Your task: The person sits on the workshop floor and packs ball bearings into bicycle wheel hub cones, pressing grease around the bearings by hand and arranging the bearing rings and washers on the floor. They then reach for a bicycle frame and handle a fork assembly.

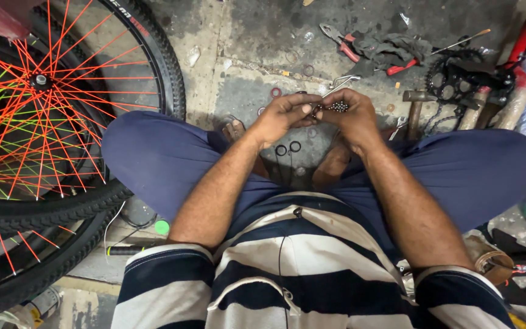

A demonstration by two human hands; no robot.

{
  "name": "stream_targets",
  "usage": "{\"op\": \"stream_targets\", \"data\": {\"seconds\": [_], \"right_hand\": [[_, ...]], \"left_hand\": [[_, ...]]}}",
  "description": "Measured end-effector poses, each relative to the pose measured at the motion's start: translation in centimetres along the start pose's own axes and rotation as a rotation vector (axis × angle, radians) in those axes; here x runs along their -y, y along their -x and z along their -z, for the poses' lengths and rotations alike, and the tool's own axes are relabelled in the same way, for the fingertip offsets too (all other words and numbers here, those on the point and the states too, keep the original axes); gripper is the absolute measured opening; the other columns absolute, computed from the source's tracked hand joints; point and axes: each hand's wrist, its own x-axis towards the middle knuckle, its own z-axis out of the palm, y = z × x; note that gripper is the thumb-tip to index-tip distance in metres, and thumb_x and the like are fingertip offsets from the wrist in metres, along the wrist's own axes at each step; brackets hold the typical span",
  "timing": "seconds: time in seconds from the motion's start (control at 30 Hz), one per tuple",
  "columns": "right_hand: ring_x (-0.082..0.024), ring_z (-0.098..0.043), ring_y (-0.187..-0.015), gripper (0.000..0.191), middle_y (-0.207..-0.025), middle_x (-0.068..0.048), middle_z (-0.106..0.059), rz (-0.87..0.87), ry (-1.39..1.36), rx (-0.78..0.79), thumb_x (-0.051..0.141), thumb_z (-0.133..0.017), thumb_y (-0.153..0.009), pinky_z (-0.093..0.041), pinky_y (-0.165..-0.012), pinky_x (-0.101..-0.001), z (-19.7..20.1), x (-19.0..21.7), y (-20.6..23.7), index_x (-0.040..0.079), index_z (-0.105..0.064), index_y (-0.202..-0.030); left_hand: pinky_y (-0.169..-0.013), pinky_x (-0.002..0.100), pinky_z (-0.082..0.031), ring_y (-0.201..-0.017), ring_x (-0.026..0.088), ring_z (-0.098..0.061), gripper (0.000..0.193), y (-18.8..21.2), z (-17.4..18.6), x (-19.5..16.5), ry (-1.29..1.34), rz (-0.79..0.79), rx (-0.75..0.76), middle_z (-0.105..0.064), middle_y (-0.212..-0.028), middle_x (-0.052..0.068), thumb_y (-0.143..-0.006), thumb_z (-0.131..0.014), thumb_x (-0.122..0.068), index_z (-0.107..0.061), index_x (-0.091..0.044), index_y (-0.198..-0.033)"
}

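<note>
I sit cross-legged on a stained concrete floor. My right hand [351, 116] is cupped and holds a cluster of small steel bearing balls [337, 106]. My left hand [284, 113] meets it, its fingertips pinching at the edge of the balls. Both hands hover above my knees, over small black rings [288, 147] and a red washer [276, 92] lying on the floor.
A bicycle wheel with orange spokes [44, 85] leans at the left, another tyre [31, 274] below it. Red-handled pliers [348, 45], a hammer [416, 103], a chainring with chain [461, 82] and a screwdriver [461, 41] lie at the back right.
</note>
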Motion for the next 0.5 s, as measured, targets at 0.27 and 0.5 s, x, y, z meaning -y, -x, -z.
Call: {"op": "stream_targets", "data": {"seconds": [0.27, 0.5], "right_hand": [[-0.011, -0.067, -0.089, 0.023, -0.096, -0.003, -0.071, 0.0, 0.0, 0.004, -0.009, -0.081, -0.081, -0.057, -0.082, -0.0254, -0.06, 0.05, -0.05, 0.003, -0.068, -0.095], [-0.01, -0.066, -0.089, 0.023, -0.096, -0.002, -0.07, 0.004, 0.04, -0.012, -0.006, -0.083, -0.08, -0.056, -0.08, -0.025, -0.24, 0.21, 0.02, 0.003, -0.068, -0.095]], "left_hand": [[-0.103, 0.034, -0.057, -0.118, 0.019, -0.067, 0.04, -0.26, 0.26, 0.35, -0.012, 0.008, -0.006, -0.066, -0.131, 0.01, -0.108, -0.055, -0.018, -0.056, -0.002, -0.144], [-0.104, 0.034, -0.058, -0.115, 0.022, -0.069, 0.041, -0.33, 0.36, 0.63, 0.001, 0.029, -0.02, -0.067, -0.127, 0.014, -0.108, -0.056, -0.018, -0.056, 0.0, -0.145]]}}
